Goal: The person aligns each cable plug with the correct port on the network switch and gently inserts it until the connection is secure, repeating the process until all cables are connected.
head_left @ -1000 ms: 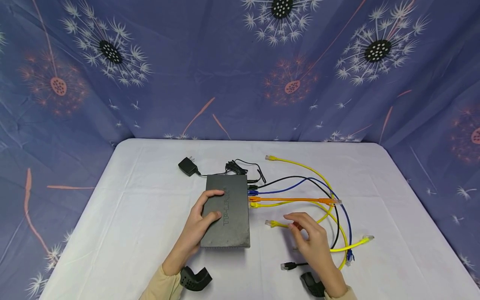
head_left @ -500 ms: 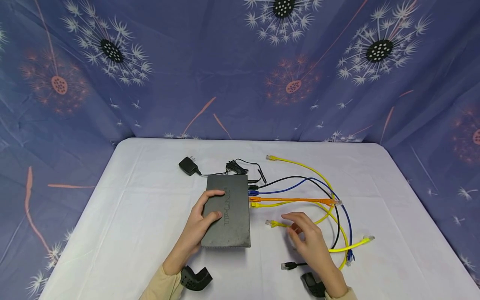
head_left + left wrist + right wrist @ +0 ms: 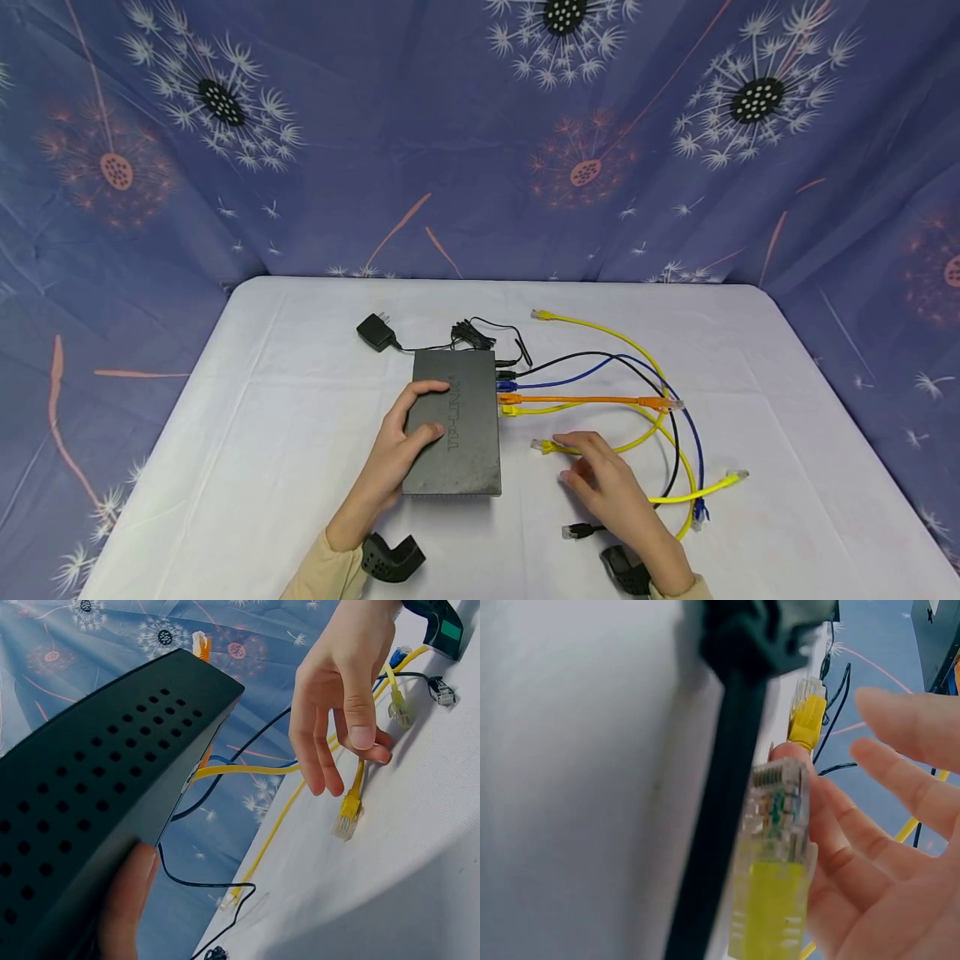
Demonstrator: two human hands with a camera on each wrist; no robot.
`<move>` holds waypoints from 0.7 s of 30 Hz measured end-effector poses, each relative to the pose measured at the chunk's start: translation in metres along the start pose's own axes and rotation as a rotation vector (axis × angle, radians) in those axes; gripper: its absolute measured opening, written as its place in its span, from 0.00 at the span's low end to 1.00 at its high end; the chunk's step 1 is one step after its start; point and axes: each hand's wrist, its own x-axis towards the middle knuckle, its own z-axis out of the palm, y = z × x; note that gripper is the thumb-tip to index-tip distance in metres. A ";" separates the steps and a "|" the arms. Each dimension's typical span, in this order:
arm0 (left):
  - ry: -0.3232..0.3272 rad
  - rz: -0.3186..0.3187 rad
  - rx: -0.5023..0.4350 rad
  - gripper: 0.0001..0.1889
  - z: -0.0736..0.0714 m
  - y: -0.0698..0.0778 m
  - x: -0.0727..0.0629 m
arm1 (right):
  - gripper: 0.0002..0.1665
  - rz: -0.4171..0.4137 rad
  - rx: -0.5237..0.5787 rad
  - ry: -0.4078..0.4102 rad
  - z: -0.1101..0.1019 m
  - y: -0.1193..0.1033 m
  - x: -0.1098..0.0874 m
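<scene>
My left hand [image 3: 397, 442] grips a dark grey TP-LINK network switch [image 3: 476, 458], with thumb and a finger lying over its top. Vent holes show on the raised side of the network switch [image 3: 90, 772] in the left wrist view. Black, blue, orange and yellow plugs sit in its right side. My right hand [image 3: 607, 479] hovers with relaxed, spread fingers and holds nothing. Its fingertips are right by the yellow cable plug [image 3: 547, 447] lying on the table. Close to the right wrist camera are another yellow plug [image 3: 776, 892] and a black cable [image 3: 720, 810].
A black power adapter [image 3: 377, 332] and its bundled cord [image 3: 472, 335] lie behind the switch. The orange cable [image 3: 585, 399] and the blue cable [image 3: 697, 433] spread out to the right. A black plug [image 3: 577, 531] rests near the front of the white table [image 3: 247, 467].
My right hand has shifted slightly left and down, its fingers now over the yellow cable just behind its plug. The left hand and the switch stay in place.
</scene>
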 end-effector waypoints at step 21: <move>-0.001 -0.004 0.007 0.26 0.000 -0.001 0.000 | 0.25 -0.012 0.046 -0.017 0.003 0.002 0.001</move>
